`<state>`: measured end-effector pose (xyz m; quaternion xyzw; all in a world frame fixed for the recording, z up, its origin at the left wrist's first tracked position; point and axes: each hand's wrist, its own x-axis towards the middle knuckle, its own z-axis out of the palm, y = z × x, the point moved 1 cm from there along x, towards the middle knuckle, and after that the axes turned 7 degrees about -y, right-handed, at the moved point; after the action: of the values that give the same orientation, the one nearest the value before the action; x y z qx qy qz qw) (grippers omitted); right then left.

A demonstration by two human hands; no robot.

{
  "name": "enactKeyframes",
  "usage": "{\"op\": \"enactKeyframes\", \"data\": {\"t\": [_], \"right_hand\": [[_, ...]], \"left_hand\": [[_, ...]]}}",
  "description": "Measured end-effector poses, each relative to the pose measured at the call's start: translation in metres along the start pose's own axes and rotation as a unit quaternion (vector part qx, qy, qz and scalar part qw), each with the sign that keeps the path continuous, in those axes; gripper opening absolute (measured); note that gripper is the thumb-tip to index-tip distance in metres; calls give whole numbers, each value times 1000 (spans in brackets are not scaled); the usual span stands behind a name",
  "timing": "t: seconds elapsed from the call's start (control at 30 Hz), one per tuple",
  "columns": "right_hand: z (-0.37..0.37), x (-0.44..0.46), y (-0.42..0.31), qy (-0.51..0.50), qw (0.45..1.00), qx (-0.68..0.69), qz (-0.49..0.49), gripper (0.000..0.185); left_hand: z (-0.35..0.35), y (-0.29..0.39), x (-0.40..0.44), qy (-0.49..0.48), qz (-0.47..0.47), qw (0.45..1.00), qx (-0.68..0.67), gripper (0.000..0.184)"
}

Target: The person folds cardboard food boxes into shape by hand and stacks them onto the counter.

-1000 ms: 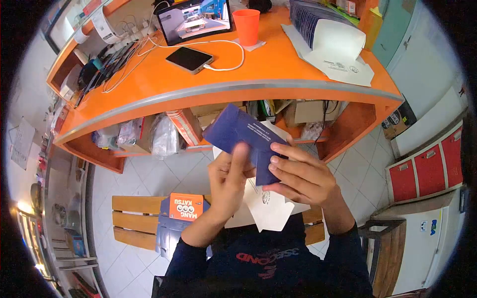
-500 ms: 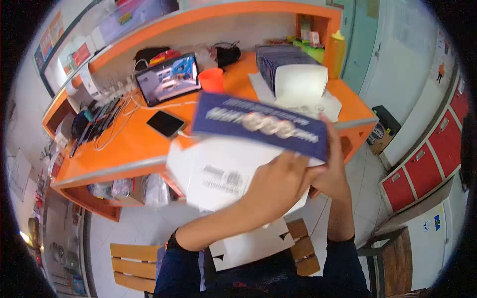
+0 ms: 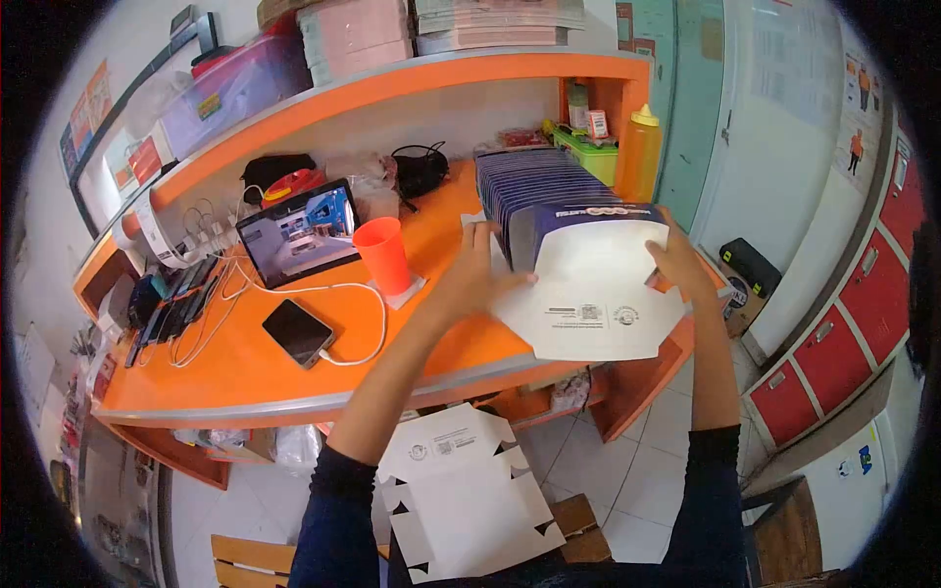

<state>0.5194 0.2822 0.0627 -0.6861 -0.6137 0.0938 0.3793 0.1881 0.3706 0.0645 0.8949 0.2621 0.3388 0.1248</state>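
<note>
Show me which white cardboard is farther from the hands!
The lower white cardboard, at the picture's bottom; the upper white cardboard sits between the left hand and right hand.

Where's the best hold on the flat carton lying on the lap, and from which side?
Probably pinch the carton at both side edges, coming in from left and right, thumbs on top. It lies flat, white face up; the printed flap at its far end might bend if lifted alone.

Front carton point(image 3: 598, 269): between my left hand point(image 3: 472, 279) and right hand point(image 3: 683, 270)
Carton row point(image 3: 534, 184): behind my grip, on desk point(image 3: 230, 358)
Cup point(image 3: 382, 257): left of my grip
</note>
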Motion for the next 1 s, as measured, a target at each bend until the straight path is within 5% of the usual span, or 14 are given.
{"op": "enactKeyframes", "data": {"t": [0.13, 0.27, 0.37, 0.47, 0.53, 0.67, 0.87, 1.0], "right_hand": [[5, -11, -57, -35, 983, 164, 71, 67], [12, -1, -28, -2, 997, 81, -3, 68], [2, 9, 12, -9, 996, -37, -80, 68], [-11, -1, -15, -60, 998, -23, -4, 68], [3, 5, -13, 10, 991, -120, -52, 67], [15, 5, -29, -23, 998, 41, 28, 64], [2, 1, -34, -30, 979, 204, -7, 62], [3, 7, -20, -50, 972, 211, -94, 64]], "left_hand": [[2, -17, 20, -68, 51, 996, -5, 121], [8, -38, 32, -107, 68, 990, -65, 129], [1, -19, 26, -116, 28, 993, -13, 127], [3, -5, 26, -94, 22, 995, 8, 123], [3, -8, 30, -94, 11, 995, -1, 120], [2, -16, 31, -82, 16, 996, 10, 111], [-5, -24, 43, -41, 123, 991, 30, 95], [0, -24, 45, -55, 93, 994, -10, 78]]}}
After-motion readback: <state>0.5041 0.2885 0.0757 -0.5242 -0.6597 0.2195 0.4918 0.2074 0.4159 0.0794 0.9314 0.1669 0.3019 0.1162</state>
